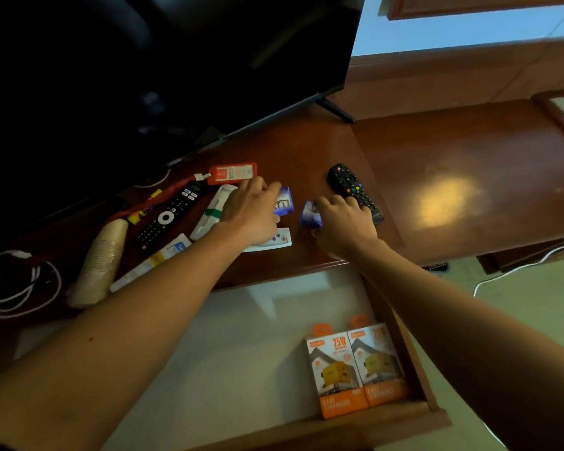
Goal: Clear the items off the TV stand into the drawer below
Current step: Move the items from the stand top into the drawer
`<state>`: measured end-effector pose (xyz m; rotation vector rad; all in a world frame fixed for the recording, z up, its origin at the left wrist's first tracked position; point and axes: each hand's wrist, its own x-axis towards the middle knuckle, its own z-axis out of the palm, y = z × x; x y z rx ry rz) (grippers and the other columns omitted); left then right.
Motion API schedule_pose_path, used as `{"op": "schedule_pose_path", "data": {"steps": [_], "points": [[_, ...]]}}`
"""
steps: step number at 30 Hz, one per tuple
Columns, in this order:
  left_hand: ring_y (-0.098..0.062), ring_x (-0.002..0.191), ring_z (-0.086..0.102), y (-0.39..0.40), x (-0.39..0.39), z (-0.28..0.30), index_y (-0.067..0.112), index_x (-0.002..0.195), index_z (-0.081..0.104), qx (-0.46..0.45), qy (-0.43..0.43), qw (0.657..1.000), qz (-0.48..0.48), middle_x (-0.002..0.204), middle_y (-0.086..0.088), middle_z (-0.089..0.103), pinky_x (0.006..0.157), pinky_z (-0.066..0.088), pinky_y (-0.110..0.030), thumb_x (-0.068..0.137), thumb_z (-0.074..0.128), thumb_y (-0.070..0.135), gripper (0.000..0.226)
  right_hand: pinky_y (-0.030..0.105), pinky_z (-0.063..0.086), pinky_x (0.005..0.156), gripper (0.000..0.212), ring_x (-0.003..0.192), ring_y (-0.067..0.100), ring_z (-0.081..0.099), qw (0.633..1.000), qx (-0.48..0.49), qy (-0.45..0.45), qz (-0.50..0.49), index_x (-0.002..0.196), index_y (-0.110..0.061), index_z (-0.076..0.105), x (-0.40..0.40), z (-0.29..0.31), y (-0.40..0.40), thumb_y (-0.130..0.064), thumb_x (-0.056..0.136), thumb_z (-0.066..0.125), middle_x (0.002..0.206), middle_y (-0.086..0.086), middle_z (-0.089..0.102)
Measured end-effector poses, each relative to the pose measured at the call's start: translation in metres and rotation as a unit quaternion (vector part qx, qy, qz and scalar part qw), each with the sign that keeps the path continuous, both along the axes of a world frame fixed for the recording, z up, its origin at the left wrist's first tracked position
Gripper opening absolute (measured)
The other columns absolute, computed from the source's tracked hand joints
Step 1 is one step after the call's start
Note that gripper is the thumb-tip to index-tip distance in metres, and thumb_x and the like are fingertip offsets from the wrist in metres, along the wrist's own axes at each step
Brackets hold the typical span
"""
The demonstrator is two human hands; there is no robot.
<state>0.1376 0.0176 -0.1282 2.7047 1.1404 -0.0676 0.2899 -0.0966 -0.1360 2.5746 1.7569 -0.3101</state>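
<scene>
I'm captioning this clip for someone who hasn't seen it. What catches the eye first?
Two bare arms reach over the TV stand: the left hand and right hand each on a small blue packet at its middle. Below, the open drawer holds two orange charger boxes at its right.

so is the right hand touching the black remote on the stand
Touching. The head view shows the right hand lying over the near end of the black remote, fingers on its buttons, with no gap between them.
</scene>
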Motion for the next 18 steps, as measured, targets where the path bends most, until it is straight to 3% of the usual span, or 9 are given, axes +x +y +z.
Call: {"op": "schedule_pose_path", "data": {"steps": [7, 10, 15, 18], "points": [[-0.029, 0.119, 0.047, -0.081, -0.03, 0.0, 0.02, 0.145, 0.04, -0.033, -0.113, 0.987, 0.111, 0.13, -0.009, 0.048, 0.096, 0.045, -0.041, 0.089, 0.069, 0.038, 0.066, 0.042, 0.046, 0.08, 0.051, 0.109, 0.036, 0.055, 0.995, 0.07, 0.069, -0.021, 0.12, -0.016, 0.052, -0.024, 0.004, -0.053, -0.047, 0.082, 0.067, 0.118, 0.009, 0.059], [-0.033, 0.116, 0.051, -0.127, -0.046, -0.012, 0.017, 0.141, 0.047, -0.042, -0.136, 0.979, 0.145, 0.127, -0.013, 0.052, 0.095, 0.046, -0.043, 0.086, 0.071, 0.039, 0.064, 0.037, 0.039, 0.07, 0.049, 0.103, 0.037, 0.058, 0.991, 0.078, 0.102, -0.026, 0.115, -0.015, 0.054, -0.035, -0.001, -0.083, -0.048, 0.081, 0.066, 0.113, 0.009, 0.061], [-0.028, 0.111, 0.053, -0.191, -0.066, -0.043, 0.024, 0.137, 0.048, -0.084, -0.147, 0.963, 0.208, 0.124, -0.005, 0.053, 0.087, 0.05, -0.041, 0.085, 0.071, 0.041, 0.059, 0.039, 0.053, 0.08, 0.049, 0.101, 0.03, 0.059, 0.986, 0.034, 0.157, -0.036, 0.115, -0.018, 0.054, -0.055, -0.024, -0.133, -0.05, 0.078, 0.065, 0.114, 0.005, 0.062], [-0.026, 0.11, 0.055, -0.216, -0.075, -0.06, 0.023, 0.134, 0.05, -0.117, -0.151, 0.948, 0.253, 0.122, -0.005, 0.055, 0.088, 0.05, -0.039, 0.083, 0.073, 0.044, 0.059, 0.037, 0.051, 0.078, 0.048, 0.099, 0.028, 0.058, 0.985, -0.001, 0.17, -0.024, 0.117, -0.016, 0.053, -0.066, -0.035, -0.154, -0.047, 0.082, 0.065, 0.114, 0.007, 0.06]]}}
